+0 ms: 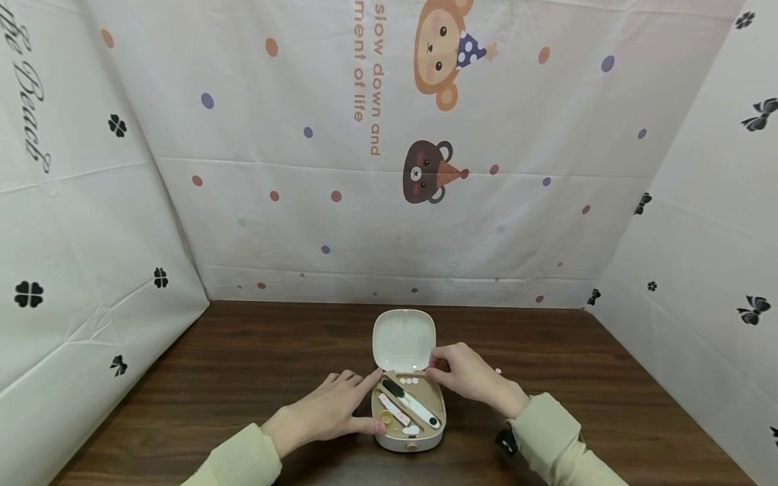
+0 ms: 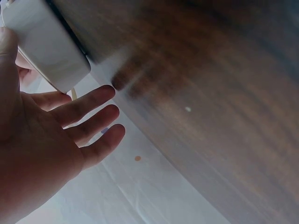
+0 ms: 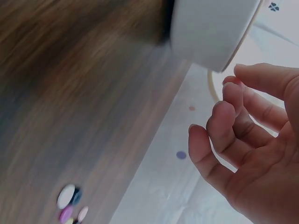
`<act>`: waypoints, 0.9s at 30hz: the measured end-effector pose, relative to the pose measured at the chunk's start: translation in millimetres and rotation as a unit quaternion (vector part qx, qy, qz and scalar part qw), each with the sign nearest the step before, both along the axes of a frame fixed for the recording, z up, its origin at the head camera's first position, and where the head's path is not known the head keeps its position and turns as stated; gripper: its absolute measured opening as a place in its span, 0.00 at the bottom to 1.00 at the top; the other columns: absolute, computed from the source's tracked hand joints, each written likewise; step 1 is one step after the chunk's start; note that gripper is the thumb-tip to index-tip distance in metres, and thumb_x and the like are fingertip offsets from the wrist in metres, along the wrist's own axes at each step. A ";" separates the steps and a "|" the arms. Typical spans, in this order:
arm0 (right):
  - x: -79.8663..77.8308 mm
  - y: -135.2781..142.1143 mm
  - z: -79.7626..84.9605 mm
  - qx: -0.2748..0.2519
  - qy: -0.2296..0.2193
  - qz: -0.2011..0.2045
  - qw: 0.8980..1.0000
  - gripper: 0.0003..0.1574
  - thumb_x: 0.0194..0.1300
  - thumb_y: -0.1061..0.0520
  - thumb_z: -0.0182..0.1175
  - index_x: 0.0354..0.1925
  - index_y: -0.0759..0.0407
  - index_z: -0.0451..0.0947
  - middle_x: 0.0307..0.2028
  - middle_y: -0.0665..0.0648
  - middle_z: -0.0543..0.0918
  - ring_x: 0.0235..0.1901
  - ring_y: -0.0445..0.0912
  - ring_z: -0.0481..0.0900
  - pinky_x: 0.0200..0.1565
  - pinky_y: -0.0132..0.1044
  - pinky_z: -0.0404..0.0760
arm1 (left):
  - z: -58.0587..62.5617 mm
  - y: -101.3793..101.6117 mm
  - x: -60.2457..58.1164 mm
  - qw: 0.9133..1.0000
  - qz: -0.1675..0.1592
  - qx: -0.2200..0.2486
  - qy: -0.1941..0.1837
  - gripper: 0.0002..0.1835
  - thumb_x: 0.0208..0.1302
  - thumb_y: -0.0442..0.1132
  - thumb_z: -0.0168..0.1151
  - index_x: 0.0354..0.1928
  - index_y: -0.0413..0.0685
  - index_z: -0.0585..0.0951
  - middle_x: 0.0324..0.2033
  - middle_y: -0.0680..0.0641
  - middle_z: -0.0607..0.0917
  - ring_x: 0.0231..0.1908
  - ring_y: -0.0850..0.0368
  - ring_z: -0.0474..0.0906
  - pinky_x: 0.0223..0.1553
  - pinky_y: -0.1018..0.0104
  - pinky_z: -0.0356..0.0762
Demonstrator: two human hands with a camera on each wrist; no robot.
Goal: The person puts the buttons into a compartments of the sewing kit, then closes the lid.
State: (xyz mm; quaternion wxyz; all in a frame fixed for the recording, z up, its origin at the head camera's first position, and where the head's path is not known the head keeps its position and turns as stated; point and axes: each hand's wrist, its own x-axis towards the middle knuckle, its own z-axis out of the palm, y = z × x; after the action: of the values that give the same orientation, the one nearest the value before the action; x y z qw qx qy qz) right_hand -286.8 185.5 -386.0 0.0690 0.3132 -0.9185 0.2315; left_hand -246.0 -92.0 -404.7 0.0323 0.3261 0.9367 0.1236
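An oval sewing box (image 1: pixel 410 444), white with a tan inner tray, stands on the table with its white lid (image 1: pixel 404 337) raised. A slim black-and-white tool (image 1: pixel 413 406) lies diagonally inside, beside a pale patterned strip (image 1: pixel 394 410), a yellow ring (image 1: pixel 385 417) and small white and pink buttons (image 1: pixel 409 381). My left hand (image 1: pixel 328 410) rests along the box's left side, thumb near the front and index finger at the hinge end, the other fingers extended. My right hand (image 1: pixel 471 378) bends its fingers at the back right rim, thumb and index tips close together; I cannot tell whether they pinch anything.
Loose buttons (image 3: pixel 66 196) in white, pink and dark colours lie on the brown wooden table (image 1: pixel 292 351) to the right of the box. Printed white cloth (image 1: pixel 273 236) hangs behind and on both sides. A dark object (image 1: pixel 506 441) shows by the right cuff.
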 end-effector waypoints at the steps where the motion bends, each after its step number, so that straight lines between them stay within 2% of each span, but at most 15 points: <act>1: -0.4 2.5 0.1 -0.001 0.002 -0.002 1.000 0.08 0.62 0.58 0.64 0.25 0.51 0.79 0.19 0.42 0.75 0.19 0.31 0.66 0.22 0.25 0.68 | 0.1 0.0 0.2 1.000 0.000 0.000 0.000 0.54 0.54 0.79 0.44 0.75 0.53 0.55 0.63 0.48 0.76 0.63 0.48 0.69 0.63 0.45 0.64; 15: -0.8 43.4 2.1 0.023 0.037 -0.049 0.998 0.08 0.60 0.60 0.66 0.25 0.51 0.79 0.19 0.42 0.76 0.19 0.30 0.66 0.23 0.26 0.68 | 0.5 0.2 1.0 1.000 -0.001 0.002 -0.005 0.54 0.54 0.79 0.43 0.76 0.53 0.54 0.64 0.49 0.75 0.63 0.48 0.68 0.64 0.44 0.63; 22: -2.3 65.0 -0.5 0.042 0.025 -0.086 0.995 0.07 0.60 0.59 0.65 0.26 0.51 0.79 0.19 0.43 0.76 0.17 0.30 0.67 0.24 0.27 0.68 | 0.7 0.6 1.3 1.000 -0.001 0.000 0.001 0.54 0.54 0.79 0.44 0.75 0.53 0.55 0.63 0.49 0.75 0.63 0.48 0.68 0.64 0.44 0.64; 27: -4.4 76.0 -2.8 0.059 0.018 -0.107 0.992 0.06 0.59 0.60 0.66 0.27 0.50 0.80 0.23 0.44 0.79 0.21 0.32 0.69 0.24 0.29 0.68 | 0.1 -0.5 0.3 1.000 -0.001 -0.003 0.006 0.53 0.54 0.79 0.43 0.75 0.53 0.55 0.64 0.49 0.75 0.63 0.49 0.67 0.64 0.45 0.63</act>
State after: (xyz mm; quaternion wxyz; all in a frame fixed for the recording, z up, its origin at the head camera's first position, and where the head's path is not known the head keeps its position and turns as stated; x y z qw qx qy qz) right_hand -291.2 261.5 -388.8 0.0912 0.2207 -0.9574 0.1624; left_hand -245.8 -92.5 -404.6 0.0280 0.3281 0.9367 0.1193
